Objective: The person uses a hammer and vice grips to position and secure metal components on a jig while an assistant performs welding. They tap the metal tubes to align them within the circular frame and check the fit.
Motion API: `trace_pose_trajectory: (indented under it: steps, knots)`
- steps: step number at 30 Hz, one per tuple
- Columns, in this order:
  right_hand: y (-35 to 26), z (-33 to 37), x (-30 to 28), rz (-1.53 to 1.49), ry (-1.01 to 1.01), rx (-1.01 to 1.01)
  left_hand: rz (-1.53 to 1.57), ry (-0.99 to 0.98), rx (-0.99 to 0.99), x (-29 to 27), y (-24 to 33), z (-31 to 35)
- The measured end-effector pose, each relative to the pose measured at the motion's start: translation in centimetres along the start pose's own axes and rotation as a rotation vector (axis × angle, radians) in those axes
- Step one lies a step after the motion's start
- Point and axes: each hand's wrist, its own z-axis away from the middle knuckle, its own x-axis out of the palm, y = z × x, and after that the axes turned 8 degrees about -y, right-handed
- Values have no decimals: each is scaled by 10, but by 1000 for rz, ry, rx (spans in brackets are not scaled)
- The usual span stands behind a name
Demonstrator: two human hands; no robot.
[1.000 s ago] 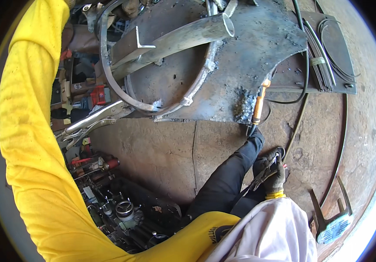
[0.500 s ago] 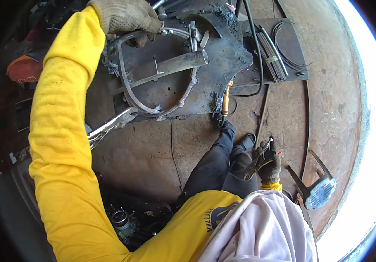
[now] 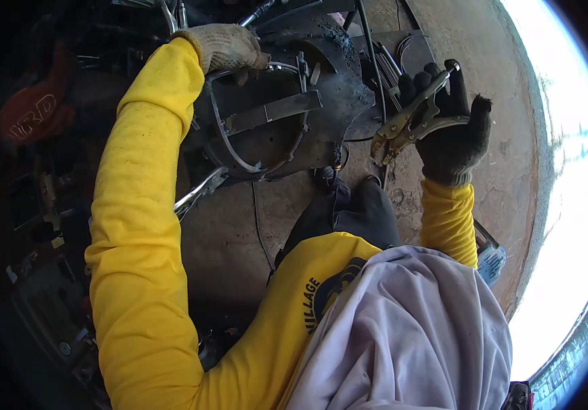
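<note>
My left hand (image 3: 229,49), in a worn knit glove, is closed over the upper left of a curved metal frame (image 3: 217,126); its fingertips are partly hidden. A flat metal bar (image 3: 273,112) lies across that frame, and both rest on a dark, spattered steel plate (image 3: 338,102). Raised at the right, my dark-gloved right hand (image 3: 452,147) holds locking pliers (image 3: 410,123) across its palm with loosely bent fingers. The pliers' jaws point down-left, away from the frame. Another pair of locking pliers (image 3: 200,191) sits at the frame's near left edge.
A bundle of thin rods (image 3: 387,68) and coiled wire (image 3: 410,49) lie beyond the plate. A black cable (image 3: 374,61) runs past its right side. A blue-topped stool (image 3: 491,262) stands by my right sleeve. At far left is a red-orange item (image 3: 34,113).
My right hand has come up from beside my leg with the locking pliers, now to the right of the plate. My left hand stays on the frame. The whole view has shifted.
</note>
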Motion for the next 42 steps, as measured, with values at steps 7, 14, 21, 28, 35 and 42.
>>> trace_pose_trajectory:
  steps: [7,14,21,28,35,42]
  knots:
    - [45,-118,35,-141,-118,99,-54,32,-24,-3,10,10]
    - [94,-204,34,-234,-322,297,71,12,-145,1,8,2]
    - [141,-228,20,-381,-407,432,-52,-6,-103,15,-9,4]
    - [185,-237,-33,-877,-239,593,-164,-32,-132,5,8,9]
    - [197,-224,-41,-1597,-1,705,-151,-125,-199,-2,13,9]
    - [166,-220,7,-179,-85,481,-184,-152,-200,-7,19,10]
